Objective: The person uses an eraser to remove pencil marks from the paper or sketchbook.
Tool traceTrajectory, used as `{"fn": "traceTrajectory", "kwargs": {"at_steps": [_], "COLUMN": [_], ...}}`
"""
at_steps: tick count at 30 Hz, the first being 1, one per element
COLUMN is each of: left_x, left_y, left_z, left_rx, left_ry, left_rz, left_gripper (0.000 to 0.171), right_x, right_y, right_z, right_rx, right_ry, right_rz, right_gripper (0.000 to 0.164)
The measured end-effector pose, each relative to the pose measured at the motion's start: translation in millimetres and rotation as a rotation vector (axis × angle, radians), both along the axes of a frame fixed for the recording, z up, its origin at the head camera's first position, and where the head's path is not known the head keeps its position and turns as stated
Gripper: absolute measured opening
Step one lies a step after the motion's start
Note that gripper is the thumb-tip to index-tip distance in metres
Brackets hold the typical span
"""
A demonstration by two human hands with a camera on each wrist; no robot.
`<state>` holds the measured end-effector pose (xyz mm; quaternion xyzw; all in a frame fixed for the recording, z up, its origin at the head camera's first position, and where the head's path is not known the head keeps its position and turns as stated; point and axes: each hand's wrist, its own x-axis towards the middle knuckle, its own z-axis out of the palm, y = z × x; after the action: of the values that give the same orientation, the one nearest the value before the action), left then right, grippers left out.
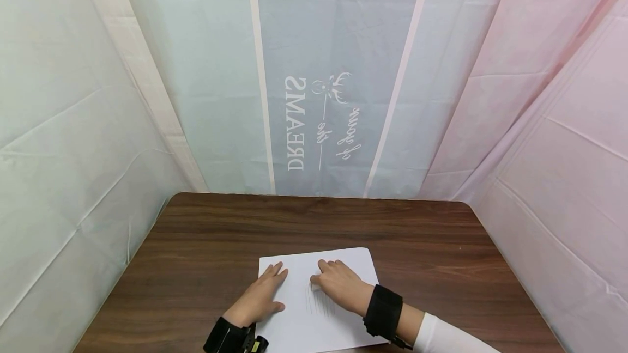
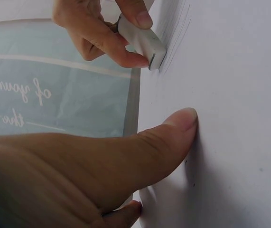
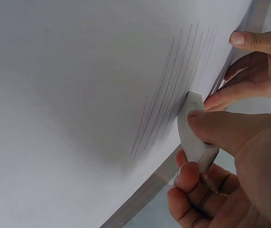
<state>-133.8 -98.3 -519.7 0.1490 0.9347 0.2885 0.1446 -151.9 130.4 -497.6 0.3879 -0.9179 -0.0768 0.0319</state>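
Observation:
A white sheet of paper (image 1: 299,336) lies on the table, with several thin pencil lines (image 3: 166,90) drawn side by side on it. My right hand (image 1: 343,285) pinches a white eraser (image 3: 188,128) between thumb and curled fingers. One end of the eraser meets the paper at the ends of the lines, as the left wrist view also shows. On the left part of the sheet rests my left hand (image 1: 262,296), fingers spread and thumb (image 2: 173,130) apart from them. In the head view the right hand mostly hides the eraser.
The brown wood-grain table (image 1: 221,227) reaches out on both sides of the paper and behind it. Curtains hang around it, the back one (image 1: 333,31) with mirrored white lettering. Each wrist wears a black strap (image 1: 384,310).

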Motion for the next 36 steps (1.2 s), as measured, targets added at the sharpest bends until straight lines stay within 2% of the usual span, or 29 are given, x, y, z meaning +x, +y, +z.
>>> {"fn": "traceTrajectory", "kwargs": {"at_steps": [12,36], "left_x": [-0.1,1.3], "left_y": [-1.2,-1.4], "left_z": [0.6,-0.4], "left_rx": [-0.002,-0.001], "left_ry": [0.015,0.022], "left_rz": [-0.011,-0.006], "left_gripper": [0.074,0.072], "right_x": [0.3,-0.6], "right_y": [4.3,10.8], "right_z": [-2.1,-3.0], "right_rx": [-0.017,-0.007], "right_ry": [0.034,0.015], "right_rz": [0.024,0.018], "right_gripper": [0.021,0.023]}}
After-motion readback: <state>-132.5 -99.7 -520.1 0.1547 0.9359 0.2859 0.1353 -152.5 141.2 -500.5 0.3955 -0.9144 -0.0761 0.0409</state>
